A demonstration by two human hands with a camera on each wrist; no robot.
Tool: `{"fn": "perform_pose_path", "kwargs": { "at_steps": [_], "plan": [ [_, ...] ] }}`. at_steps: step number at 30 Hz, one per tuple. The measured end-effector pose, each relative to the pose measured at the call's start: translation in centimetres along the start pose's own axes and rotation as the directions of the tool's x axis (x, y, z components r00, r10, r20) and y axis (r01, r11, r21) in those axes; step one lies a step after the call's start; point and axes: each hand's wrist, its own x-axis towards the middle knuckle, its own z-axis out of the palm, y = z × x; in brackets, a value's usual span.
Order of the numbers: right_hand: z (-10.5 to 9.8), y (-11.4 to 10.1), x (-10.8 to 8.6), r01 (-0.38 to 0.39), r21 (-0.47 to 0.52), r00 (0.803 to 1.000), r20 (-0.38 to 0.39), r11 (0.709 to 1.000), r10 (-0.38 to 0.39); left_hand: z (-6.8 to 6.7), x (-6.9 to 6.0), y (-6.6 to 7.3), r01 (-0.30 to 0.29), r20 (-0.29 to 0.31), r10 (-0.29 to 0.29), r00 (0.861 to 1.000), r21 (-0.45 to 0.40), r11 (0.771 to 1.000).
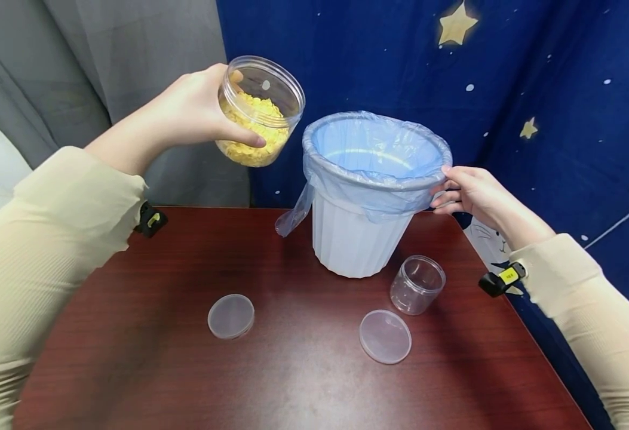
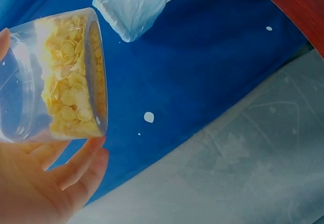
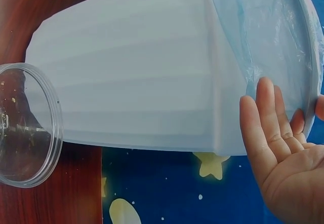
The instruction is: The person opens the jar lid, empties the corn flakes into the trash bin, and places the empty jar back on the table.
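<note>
My left hand (image 1: 198, 107) grips a clear plastic jar (image 1: 287, 122) above the table's back edge. The jar is uncapped and tilted slightly, and yellow flakes (image 1: 257, 128) fill its lower part; the left wrist view shows the flakes (image 2: 71, 92) through its wall. To its right stands a white trash can (image 1: 354, 236) lined with a thin blue bag (image 1: 357, 197) folded over the rim. My right hand (image 1: 472, 194) pinches the can's rim at the right, thumb on top. In the right wrist view the other fingers (image 3: 266, 117) stretch out beside the liner.
A second clear jar (image 1: 417, 285) stands uncapped in front of the can, with a few crumbs inside. Two translucent round lids lie on the dark red table (image 1: 303, 370): one lid (image 1: 385, 336) near that jar, another lid (image 1: 230, 316) to the left. Curtains (image 1: 534, 71) hang behind.
</note>
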Motion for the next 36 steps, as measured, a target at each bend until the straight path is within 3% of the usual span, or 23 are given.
{"fn": "perform_pose_path", "kwargs": {
  "at_steps": [24, 29, 36],
  "plan": [
    [0.0, 0.5, 0.3, 0.012, 0.085, 1.000, 0.011, 0.996, -0.013, 1.1, 3.1, 2.1, -0.038, 0.011, 0.038, 0.999, 0.007, 0.999],
    [0.0, 0.4, 0.2, 0.015, 0.131, 0.999, 0.045, 0.991, -0.021, 1.1, 3.7, 2.5, -0.033, -0.006, 0.033, 0.999, 0.035, 0.999],
    [0.1, 0.6, 0.4, 0.019, 0.107, 1.000, 0.006, 0.994, -0.020, 1.3, 4.6, 2.7, -0.017, -0.013, 0.018, 1.000, 0.046, 0.999]
  ]
}}
